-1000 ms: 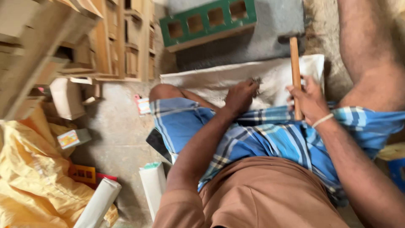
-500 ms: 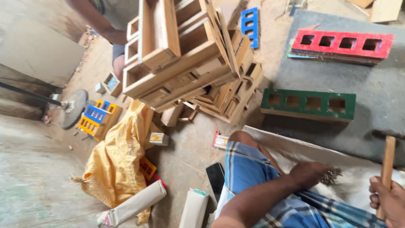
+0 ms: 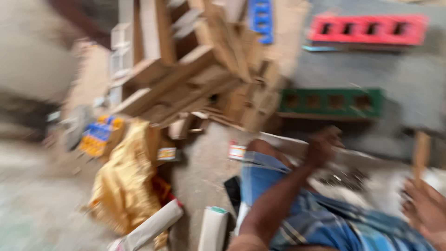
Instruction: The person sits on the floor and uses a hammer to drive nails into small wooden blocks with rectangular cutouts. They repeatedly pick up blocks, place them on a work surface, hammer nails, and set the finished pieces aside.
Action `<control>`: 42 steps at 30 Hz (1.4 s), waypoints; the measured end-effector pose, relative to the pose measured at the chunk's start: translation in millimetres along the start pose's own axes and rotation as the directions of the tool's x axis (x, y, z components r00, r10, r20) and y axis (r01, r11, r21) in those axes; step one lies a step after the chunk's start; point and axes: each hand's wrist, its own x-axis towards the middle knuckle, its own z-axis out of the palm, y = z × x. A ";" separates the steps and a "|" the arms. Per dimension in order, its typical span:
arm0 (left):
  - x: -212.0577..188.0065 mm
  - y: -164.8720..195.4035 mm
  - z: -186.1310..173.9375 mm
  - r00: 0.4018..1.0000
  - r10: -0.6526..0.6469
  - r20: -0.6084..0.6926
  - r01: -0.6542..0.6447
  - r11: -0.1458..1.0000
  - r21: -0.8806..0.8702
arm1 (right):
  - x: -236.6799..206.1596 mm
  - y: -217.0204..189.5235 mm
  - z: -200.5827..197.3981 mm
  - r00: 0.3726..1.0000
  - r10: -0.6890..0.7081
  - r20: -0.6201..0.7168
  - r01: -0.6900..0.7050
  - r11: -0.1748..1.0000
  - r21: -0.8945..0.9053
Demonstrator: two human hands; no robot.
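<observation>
The whole view is motion-blurred. My left hand (image 3: 323, 146) is stretched forward over a white board (image 3: 288, 142) that lies across my lap; its fingers look bunched, but the blur hides whether they hold anything. A small dark heap of bits (image 3: 346, 179) lies on the board just right of it. My right hand (image 3: 427, 209) sits at the lower right edge, closed round a wooden handle (image 3: 422, 151) that stands upright. A blue checked cloth (image 3: 325, 218) covers my legs.
A tumbled pile of bare wooden frames (image 3: 195, 79) fills the upper middle. Green (image 3: 332, 102), red (image 3: 367, 29) and blue (image 3: 260, 16) painted slotted blocks lie beyond. A yellow sack (image 3: 125, 186) and two white rolls (image 3: 213, 227) lie on the floor at left.
The view has swung up and to the left, away from my lap and toward the frame pile. My left hand has lifted off the board. The right hand keeps its grip on the handle.
</observation>
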 end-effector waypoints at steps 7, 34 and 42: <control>67.6 -51.4 24.4 0.984 0.159 -0.085 -0.169 0.977 -0.131 | -21.8 1.5 -13.5 0.998 -0.018 0.064 0.011 0.994 0.111; 92.2 -52.9 73.1 0.968 0.244 -0.061 -0.231 0.959 0.165 | -48.0 -57.0 24.0 0.657 -0.732 0.180 0.584 0.343 -0.736; 96.6 -65.0 83.2 0.970 0.242 -0.039 -0.224 0.938 0.264 | -47.6 -78.1 20.2 0.778 -0.593 0.209 0.337 0.112 -0.935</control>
